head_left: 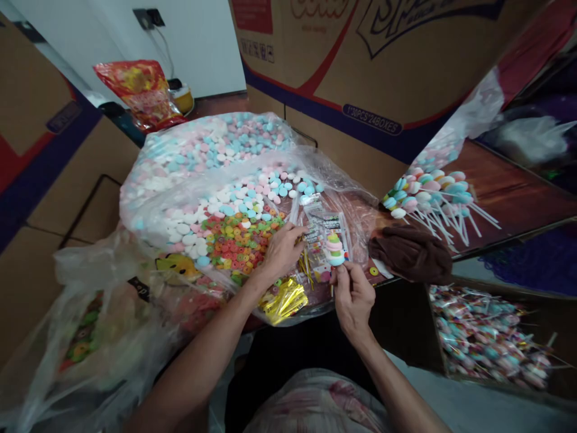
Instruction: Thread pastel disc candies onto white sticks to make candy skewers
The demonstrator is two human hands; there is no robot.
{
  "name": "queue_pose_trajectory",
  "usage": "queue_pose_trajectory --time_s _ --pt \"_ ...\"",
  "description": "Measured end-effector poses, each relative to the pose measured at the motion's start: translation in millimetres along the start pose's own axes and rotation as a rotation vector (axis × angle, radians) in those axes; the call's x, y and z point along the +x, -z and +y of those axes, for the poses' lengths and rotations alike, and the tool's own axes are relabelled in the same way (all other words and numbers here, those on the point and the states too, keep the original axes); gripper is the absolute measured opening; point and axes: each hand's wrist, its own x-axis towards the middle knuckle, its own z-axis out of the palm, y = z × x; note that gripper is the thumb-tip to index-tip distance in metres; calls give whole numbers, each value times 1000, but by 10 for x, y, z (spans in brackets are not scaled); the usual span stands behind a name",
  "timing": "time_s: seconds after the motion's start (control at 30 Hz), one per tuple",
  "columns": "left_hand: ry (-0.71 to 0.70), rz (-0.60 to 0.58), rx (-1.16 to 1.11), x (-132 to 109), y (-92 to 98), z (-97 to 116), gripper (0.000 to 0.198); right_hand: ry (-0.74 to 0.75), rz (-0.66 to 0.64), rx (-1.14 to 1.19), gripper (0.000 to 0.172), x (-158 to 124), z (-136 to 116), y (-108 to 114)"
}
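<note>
My right hand pinches the stick of a stacked pastel candy lollipop held upright. A clear printed wrapper bag sits over the lollipop's top. My left hand has its fingers curled at the left edge of that wrapper, touching it. Beneath the hands lie gold twist ties and loose wrappers. Just left of my left hand is a heap of small colourful ring candies inside a big clear plastic bag of pink, white and blue round candies.
Several finished lollipops lie on the wooden surface at right, beside a brown cloth. A box of wrapped lollipops sits lower right. Large cardboard cartons stand behind and to the left. Crumpled plastic bags lie lower left.
</note>
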Motion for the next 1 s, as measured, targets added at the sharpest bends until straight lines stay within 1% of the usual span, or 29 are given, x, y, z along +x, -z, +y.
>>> queue_pose_trajectory --time_s 0.1,0.27,0.33,0.5,0.6,1.0 --pt "8 3 -37 -14 6 -23 28 -54 5 55 22 0 25 5" --pt "18 24 -90 -36 4 -52 32 -48 -13 40 23 20 6 -1" --pt "29 31 -117 -38 -1 -52 31 -43 -13 35 22 25 -8 -3" --pt "35 47 -165 -35 -3 -42 17 -12 -8 -19 22 30 -29 -1" --pt "29 44 -172 -37 5 -41 13 7 -11 -51 21 31 -41 4" --pt "21 71 -203 -48 -3 -35 13 36 -30 -90 20 42 -66 10"
